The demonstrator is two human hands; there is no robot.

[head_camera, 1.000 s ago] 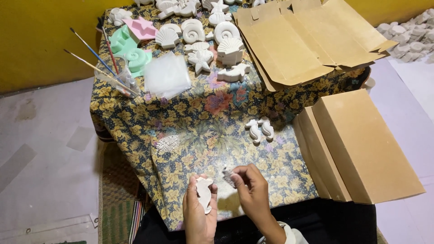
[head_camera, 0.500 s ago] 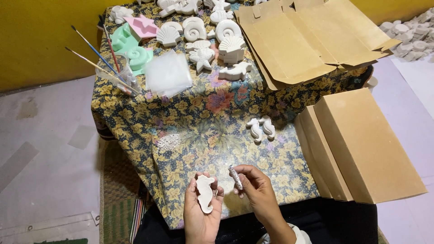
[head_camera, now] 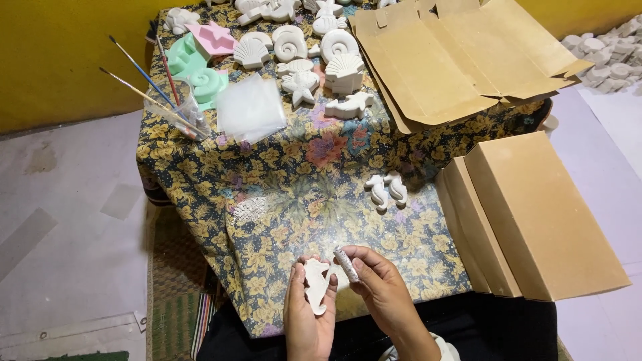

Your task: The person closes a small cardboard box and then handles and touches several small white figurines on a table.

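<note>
A low table under a floral cloth in yellow and dark blue (head_camera: 287, 194) fills the middle of the room. At three o'clock stands a closed brown cardboard box (head_camera: 542, 214); at one o'clock a flattened sheet of brown cardboard (head_camera: 455, 60) lies open. Around twelve o'clock sit white plaster casts of shells and sea creatures (head_camera: 321, 60). At six o'clock, over the near edge, the left hand (head_camera: 309, 314) grips a white plaster seahorse cast (head_camera: 315, 286), its long axis running from twelve to six, the flat face up. The right hand (head_camera: 378, 284) sits just beside it at three o'clock, fingers pinched on a small grey roll, perhaps sandpaper (head_camera: 346, 263), tilted toward the seahorse's head, close but not clearly touching.
</note>
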